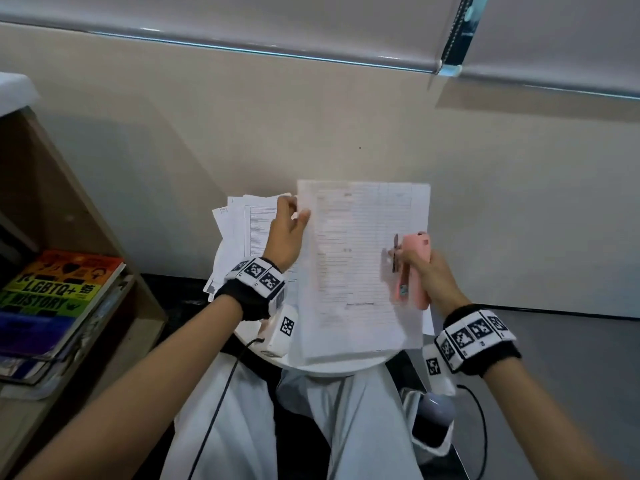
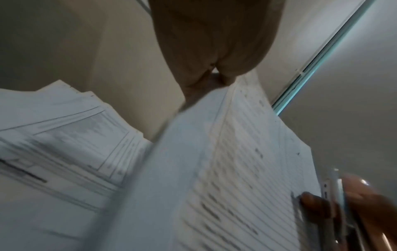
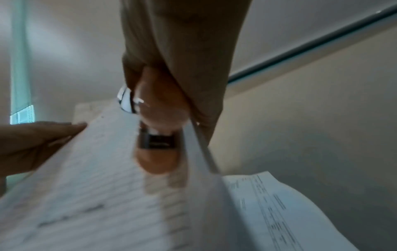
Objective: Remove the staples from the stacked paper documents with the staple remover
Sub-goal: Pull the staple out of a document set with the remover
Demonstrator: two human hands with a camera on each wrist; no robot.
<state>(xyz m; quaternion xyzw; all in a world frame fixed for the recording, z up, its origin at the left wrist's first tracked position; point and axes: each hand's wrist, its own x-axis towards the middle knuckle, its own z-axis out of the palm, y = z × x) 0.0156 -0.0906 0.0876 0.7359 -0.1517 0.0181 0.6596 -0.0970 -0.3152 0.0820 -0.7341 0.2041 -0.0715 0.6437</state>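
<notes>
At the far left, a wooden shelf unit (image 1: 52,202) holds a rainbow-coloured book (image 1: 59,289) lying flat on top of other books. To its right, a loose pile of white printed paper sheets (image 1: 239,226) lies fanned out on the left part of the small round white table (image 1: 332,367), which stands against the beige wall in front of the person's knees. The left hand (image 1: 285,233) reaches over that pile and pinches the upper left edge of a white stapled document with ruled lines of print (image 1: 356,265), thumb on the front face and fingers behind it. This document is raised off the table and tilted toward the head camera; its image is blurred in all three views. The right hand (image 1: 427,275) is clenched around a pink plastic staple remover (image 1: 414,268) with a metal blade, held upright against the right edge of the same document; the right wrist view shows the paper's edge between the tool and the palm. Another printed sheet (image 3: 279,212) lies beneath, at the right. Both wrists carry black bands with white marker blocks (image 1: 258,275).
</notes>
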